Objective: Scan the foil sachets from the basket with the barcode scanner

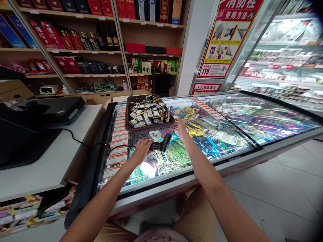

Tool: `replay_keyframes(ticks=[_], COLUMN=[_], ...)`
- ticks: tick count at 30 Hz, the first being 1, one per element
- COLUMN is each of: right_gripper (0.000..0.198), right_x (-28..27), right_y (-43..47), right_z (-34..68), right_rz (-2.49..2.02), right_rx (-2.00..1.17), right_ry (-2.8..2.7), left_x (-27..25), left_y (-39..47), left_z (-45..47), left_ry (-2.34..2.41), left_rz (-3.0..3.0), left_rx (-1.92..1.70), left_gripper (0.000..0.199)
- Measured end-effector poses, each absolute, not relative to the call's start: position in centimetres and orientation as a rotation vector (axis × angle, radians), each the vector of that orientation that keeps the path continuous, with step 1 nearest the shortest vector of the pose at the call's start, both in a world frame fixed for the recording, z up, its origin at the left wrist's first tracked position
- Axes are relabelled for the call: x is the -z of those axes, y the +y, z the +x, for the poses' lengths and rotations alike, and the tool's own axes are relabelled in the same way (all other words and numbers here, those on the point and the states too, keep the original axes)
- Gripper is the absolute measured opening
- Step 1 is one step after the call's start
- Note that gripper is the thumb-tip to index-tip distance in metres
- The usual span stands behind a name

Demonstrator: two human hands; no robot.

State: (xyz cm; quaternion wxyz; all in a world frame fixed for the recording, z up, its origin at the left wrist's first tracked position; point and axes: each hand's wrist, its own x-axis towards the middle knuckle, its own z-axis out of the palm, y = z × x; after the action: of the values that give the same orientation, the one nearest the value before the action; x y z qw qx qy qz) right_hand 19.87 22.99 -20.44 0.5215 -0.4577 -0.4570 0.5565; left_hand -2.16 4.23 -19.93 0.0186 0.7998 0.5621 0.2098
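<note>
My left hand (141, 150) is clamped on the barcode scanner (159, 145) over the freezer lid (227, 141), right hand (179, 127) spread open touching the packet basket (148, 112) — nothing lifted out yet, I judge.

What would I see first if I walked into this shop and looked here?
Probably the long glass-topped freezer in the middle, full of bright, colourful packets. On its near end sits a brown basket heaped with small snack packs. Just in front of it, the left hand grips a black barcode scanner, while the right hand touches the basket's front edge.
</note>
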Motion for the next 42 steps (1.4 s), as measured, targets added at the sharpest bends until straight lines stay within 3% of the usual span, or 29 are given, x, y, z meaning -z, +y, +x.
replay_keyframes(ticks=[10,16,18,20,23,28,33,42], right_gripper=[0.039,0.042,0.047,0.053,0.069,0.078,0.074,0.069], right_x=[20.1,18.1,16.0,13.1,7.7,1.1,2.5,5.7], right_y=[22.3,21.3,20.2,18.2,14.3,10.3,12.4,14.2], right_z=[19.3,20.4,20.5,20.2,19.4,18.6,17.7,17.3], right_rz=[-1.169,-1.317,-1.216,-1.094,-0.988,-0.838,-0.721,-0.808], right_rx=[-1.323,-0.757,-0.706,-0.77,-0.926,-1.4,-1.881,-1.985], right_ry=[-1.039,-1.153,-1.245,-1.328,-1.425,-1.494,-1.407,-1.268], left_x=[20.0,16.1,13.1,9.6,4.5,-0.3,1.0,3.6], left_y=[2.2,1.8,2.1,2.5,3.0,4.2,7.2,8.7], left_z=[-6.9,-6.6,-5.4,-3.5,-0.1,3.8,3.4,2.6], left_ry=[1.962,1.942,1.898,1.779,1.483,1.201,1.104,1.185], left_rz=[2.384,2.32,2.158,1.801,1.39,1.185,0.989,0.985], left_rx=[-0.722,-0.87,-1.148,-1.553,-1.869,-1.654,-1.243,-1.111], left_gripper=[0.033,0.05,0.049,0.037,0.056,0.07,0.076,0.077])
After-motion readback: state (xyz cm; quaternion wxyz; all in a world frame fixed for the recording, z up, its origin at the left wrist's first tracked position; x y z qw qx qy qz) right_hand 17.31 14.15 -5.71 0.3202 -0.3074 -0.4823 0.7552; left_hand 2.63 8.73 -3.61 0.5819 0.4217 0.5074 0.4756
